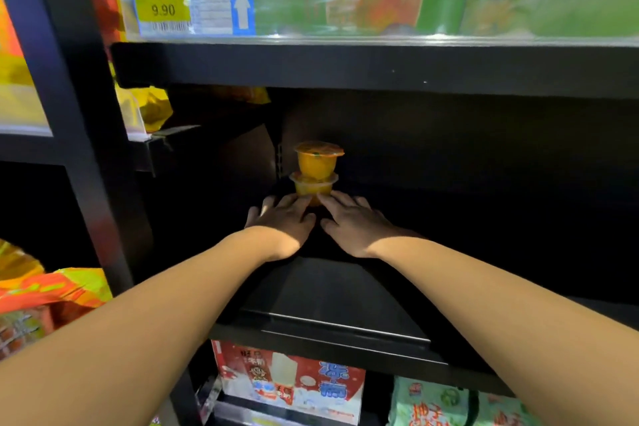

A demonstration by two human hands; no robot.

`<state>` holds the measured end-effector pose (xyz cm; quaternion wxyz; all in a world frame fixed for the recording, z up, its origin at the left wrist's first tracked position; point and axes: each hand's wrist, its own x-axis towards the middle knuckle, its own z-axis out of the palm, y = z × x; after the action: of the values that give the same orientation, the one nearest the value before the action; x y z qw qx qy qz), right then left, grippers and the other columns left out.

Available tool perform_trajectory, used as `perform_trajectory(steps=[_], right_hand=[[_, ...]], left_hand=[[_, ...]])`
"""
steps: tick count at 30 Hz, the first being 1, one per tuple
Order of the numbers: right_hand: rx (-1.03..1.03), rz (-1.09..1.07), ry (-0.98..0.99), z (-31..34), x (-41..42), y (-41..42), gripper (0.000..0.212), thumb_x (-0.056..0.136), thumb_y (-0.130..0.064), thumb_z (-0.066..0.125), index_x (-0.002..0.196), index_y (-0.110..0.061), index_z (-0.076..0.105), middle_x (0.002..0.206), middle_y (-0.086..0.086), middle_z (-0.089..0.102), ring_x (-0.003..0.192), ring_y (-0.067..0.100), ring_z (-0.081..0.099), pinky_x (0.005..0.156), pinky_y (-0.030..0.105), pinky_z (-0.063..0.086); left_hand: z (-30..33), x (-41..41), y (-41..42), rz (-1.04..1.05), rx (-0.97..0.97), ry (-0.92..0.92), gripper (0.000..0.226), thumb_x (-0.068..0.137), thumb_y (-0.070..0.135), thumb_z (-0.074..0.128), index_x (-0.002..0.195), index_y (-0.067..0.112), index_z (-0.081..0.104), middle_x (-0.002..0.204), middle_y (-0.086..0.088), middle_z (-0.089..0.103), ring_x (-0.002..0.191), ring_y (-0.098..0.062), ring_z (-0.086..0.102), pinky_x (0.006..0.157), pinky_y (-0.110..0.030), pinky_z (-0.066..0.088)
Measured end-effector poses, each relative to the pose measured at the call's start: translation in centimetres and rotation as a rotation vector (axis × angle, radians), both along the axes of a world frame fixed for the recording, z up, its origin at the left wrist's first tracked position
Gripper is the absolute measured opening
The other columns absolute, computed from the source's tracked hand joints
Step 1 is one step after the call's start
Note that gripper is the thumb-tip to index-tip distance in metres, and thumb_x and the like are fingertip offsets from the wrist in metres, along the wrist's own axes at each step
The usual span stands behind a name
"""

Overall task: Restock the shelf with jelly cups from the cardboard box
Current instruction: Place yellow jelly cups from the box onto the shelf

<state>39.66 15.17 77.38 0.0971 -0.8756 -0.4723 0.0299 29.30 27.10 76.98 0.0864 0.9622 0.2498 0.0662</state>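
You were seating a stack of 2 cups (315, 172) deep at the left rear of the dark shelf (332, 290), left hand (284, 218) and right hand (349, 218) with straight fingers touching the bottom one, so next likely meant fetching more.

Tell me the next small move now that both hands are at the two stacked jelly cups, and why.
Probably ease both hands straight back off the stack. The top jelly cup sits upright on the bottom jelly cup, well back on the dark shelf, with left hand and right hand at its base.
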Motion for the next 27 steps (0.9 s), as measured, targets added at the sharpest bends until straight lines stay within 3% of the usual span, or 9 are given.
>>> perform_trajectory(steps=[14, 27], right_hand=[[0.008, -0.009, 0.049, 0.0, 4.5, 3.9, 0.06, 0.106, -0.046, 0.031, 0.16, -0.035, 0.006, 0.168, -0.008, -0.001, 0.151, 0.03, 0.008, 0.121, 0.049, 0.018], [-0.016, -0.048, 0.033, -0.1, 3.7, 5.2, 0.06, 0.106, -0.045, 0.03, 0.16, -0.033, 0.005, 0.168, -0.007, 0.001, 0.151, 0.03, 0.01, 0.119, 0.048, 0.02]], left_hand=[[0.0, 4.5, 3.6, -0.008, 0.09, 0.0, 0.052, 0.104, 0.048, 0.023, 0.154, 0.036, 0.02, 0.164, 0.002, 0.019, 0.146, -0.031, 0.018, 0.112, -0.049, 0.02], [-0.3, 4.8, 4.8, -0.005, 0.112, 0.037, 0.052, 0.105, 0.047, 0.025, 0.154, 0.03, 0.025, 0.162, 0.0, 0.022, 0.146, -0.031, 0.018, 0.113, -0.049, 0.019]])
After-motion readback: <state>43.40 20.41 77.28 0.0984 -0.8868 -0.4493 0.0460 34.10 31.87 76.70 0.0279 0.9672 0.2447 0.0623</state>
